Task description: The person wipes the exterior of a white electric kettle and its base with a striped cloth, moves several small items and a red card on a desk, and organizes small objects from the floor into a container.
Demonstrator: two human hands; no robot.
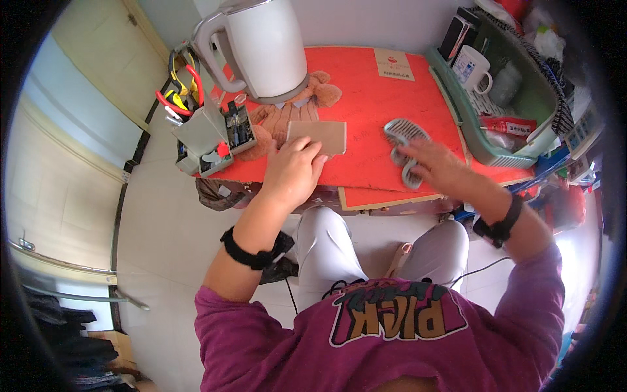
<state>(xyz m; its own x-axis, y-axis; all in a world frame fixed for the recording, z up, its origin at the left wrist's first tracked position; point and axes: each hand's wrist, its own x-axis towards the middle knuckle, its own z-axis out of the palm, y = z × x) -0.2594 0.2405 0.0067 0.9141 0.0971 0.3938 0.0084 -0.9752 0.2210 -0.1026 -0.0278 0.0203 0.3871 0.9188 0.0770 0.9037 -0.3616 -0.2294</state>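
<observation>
A rectangular brown card [318,134] with pale edges lies on the red tabletop covering [362,98]. My left hand [296,169] holds it down, fingertips and thumb along its near edge. To the right is a grey ridged, comb-like tool [405,128] with rounded loops at its near end. My right hand [433,161], blurred, has its fingers over the middle of this tool. Whether they grip it or only touch it cannot be made out. A black band circles each of my wrists.
A white electric kettle [267,49] stands behind the card. On the left, a grey organizer box [201,132] holds pliers [196,83] and small parts. A green plastic basket [514,152] at right contains a white mug [471,68] and a red packet [509,125].
</observation>
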